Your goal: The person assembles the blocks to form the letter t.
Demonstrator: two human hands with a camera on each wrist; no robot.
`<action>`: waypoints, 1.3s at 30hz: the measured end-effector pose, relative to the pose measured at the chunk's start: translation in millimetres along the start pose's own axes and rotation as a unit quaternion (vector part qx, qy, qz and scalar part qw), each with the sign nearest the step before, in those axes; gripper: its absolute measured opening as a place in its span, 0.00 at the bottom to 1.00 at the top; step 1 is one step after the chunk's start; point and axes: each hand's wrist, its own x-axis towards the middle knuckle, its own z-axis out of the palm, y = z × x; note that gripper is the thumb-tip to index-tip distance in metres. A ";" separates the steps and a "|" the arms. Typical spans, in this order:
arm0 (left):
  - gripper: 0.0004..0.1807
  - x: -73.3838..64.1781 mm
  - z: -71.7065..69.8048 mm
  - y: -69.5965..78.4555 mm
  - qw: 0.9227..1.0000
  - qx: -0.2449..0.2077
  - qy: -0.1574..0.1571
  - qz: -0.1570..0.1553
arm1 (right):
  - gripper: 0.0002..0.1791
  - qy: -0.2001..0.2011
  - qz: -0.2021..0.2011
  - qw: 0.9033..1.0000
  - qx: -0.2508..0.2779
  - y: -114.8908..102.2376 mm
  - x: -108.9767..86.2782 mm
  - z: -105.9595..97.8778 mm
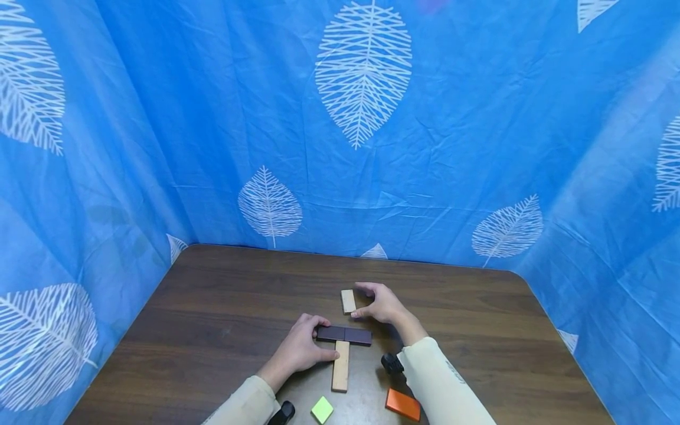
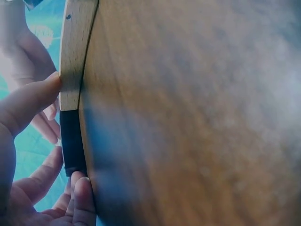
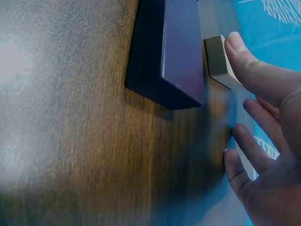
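Two dark purple blocks [image 1: 358,336] lie end to end on the table, and a long pale wooden block [image 1: 340,372] meets them from the near side, forming a T. My left hand [image 1: 304,346] rests against this shape. Its thumb touches the pale block and its fingertips touch the left end of the dark pair, as the left wrist view [image 2: 71,141] also shows. Beyond the dark pair sits a small pale wooden block [image 1: 347,301]. My right hand [image 1: 383,307] is spread at its right side, thumb tip at its near corner; firm contact is unclear.
An orange block [image 1: 402,405] lies near the right forearm. A yellow-green square block [image 1: 321,409] is at the front, close to the left wrist camera. Brown wood-grain tabletop [image 1: 228,289] surrounds them. A blue leaf-patterned curtain [image 1: 425,177] stands behind and at both sides.
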 end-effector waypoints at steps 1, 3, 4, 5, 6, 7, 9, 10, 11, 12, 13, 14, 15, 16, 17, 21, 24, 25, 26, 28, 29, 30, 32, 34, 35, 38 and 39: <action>0.33 0.2 -0.1 -0.4 1.000 0.000 -0.001 0.002 | 0.39 -0.003 -0.004 1.000 -0.004 -0.6 0.9 0.7; 0.33 0.1 -0.5 -0.6 1.000 -0.002 -0.003 0.004 | 0.39 -0.007 -0.009 1.000 -0.010 -1.8 2.6 2.0; 0.33 -0.2 -1.0 -0.3 1.000 -0.003 -0.004 0.006 | 0.39 -0.009 -0.012 1.000 -0.012 -2.2 3.5 2.5; 0.33 -0.3 -1.3 -0.3 1.000 -0.003 -0.004 0.008 | 0.39 -0.012 -0.015 1.000 -0.014 -2.3 4.4 3.2; 0.33 -0.4 -1.3 -0.5 1.000 -0.003 -0.004 0.009 | 0.38 -0.014 -0.018 1.000 -0.015 -2.1 5.4 3.9; 0.33 -0.6 -1.6 -0.6 1.000 -0.003 -0.005 0.011 | 0.38 -0.015 -0.018 1.000 -0.014 -2.2 6.1 4.6; 0.33 -0.7 -1.9 -0.7 1.000 -0.003 -0.005 0.012 | 0.36 -0.018 -0.020 1.000 -0.014 -2.3 7.3 6.0; 0.33 -0.8 -1.8 -0.5 1.000 -0.001 -0.005 0.010 | 0.35 -0.018 -0.020 1.000 -0.014 -2.4 7.4 6.3; 0.33 -0.7 -1.4 -0.5 1.000 0.000 -0.005 0.009 | 0.35 -0.017 -0.019 1.000 -0.015 -2.5 7.3 6.8; 0.33 -0.9 -1.4 -0.2 1.000 0.000 -0.006 0.007 | 0.34 -0.015 -0.018 1.000 -0.015 -2.6 7.1 7.2; 0.33 -0.8 -1.4 -0.1 1.000 0.001 -0.006 0.007 | 0.34 -0.013 -0.017 1.000 -0.017 -2.7 7.0 7.6; 0.33 -0.8 -1.1 -0.2 1.000 0.002 -0.006 0.007 | 0.34 -0.011 -0.015 1.000 -0.017 -2.8 7.0 8.0; 0.33 -0.8 -0.9 -0.3 1.000 0.003 -0.006 0.007 | 0.34 -0.009 -0.013 1.000 -0.016 -2.9 6.7 8.2; 0.33 -0.8 -0.7 -0.4 1.000 0.003 -0.006 0.007 | 0.34 -0.006 -0.012 1.000 -0.013 -2.7 6.5 8.7; 0.33 -0.9 -0.7 -0.5 1.000 0.004 -0.006 0.007 | 0.34 -0.001 -0.013 1.000 -0.009 -2.5 6.3 9.3; 0.33 -0.5 -0.9 -0.7 1.000 0.003 -0.005 0.006 | 0.35 0.017 -0.016 1.000 0.013 -0.6 6.2 11.6; 0.33 0.7 -0.7 -1.1 1.000 0.003 -0.003 0.005 | 0.35 0.023 -0.015 0.999 0.022 0.8 6.0 13.3; 0.32 0.9 -0.7 -1.3 1.000 0.004 -0.002 0.006 | 0.35 0.022 -0.014 0.999 0.022 0.7 5.6 13.5; 0.32 1.1 -0.5 -1.6 1.000 0.004 -0.002 0.006 | 0.34 0.020 -0.014 0.999 0.023 0.9 5.3 13.7; 0.32 0.9 -0.4 -1.5 1.000 0.002 -0.003 0.006 | 0.33 0.018 -0.016 0.999 0.026 1.7 4.3 13.7; 0.32 0.8 -0.2 -1.5 1.000 0.001 -0.004 0.006 | 0.33 0.017 -0.020 0.999 0.026 2.4 3.6 13.7; 0.32 0.6 0.0 -1.4 1.000 0.000 -0.005 0.004 | 0.32 0.013 -0.023 0.999 0.029 2.9 3.0 13.4; 0.32 0.8 0.1 -1.1 1.000 0.000 -0.004 0.005 | 0.32 0.006 -0.031 0.999 0.035 3.7 1.8 12.6; 0.32 0.9 -0.1 -0.9 1.000 0.000 -0.002 0.007 | 0.31 -0.003 -0.040 0.998 0.039 4.3 0.8 11.6; 0.33 1.0 -0.1 -1.0 1.000 0.001 -0.001 0.009 | 0.31 -0.009 -0.041 0.998 0.041 4.5 0.1 11.2; 0.33 0.3 0.0 -1.2 1.000 0.003 0.001 0.013 | 0.31 -0.027 -0.041 0.998 0.043 4.7 -1.9 10.6; 0.33 -0.1 0.1 -1.2 1.000 0.003 0.001 0.014 | 0.31 -0.033 -0.038 0.998 0.043 4.8 -2.7 10.6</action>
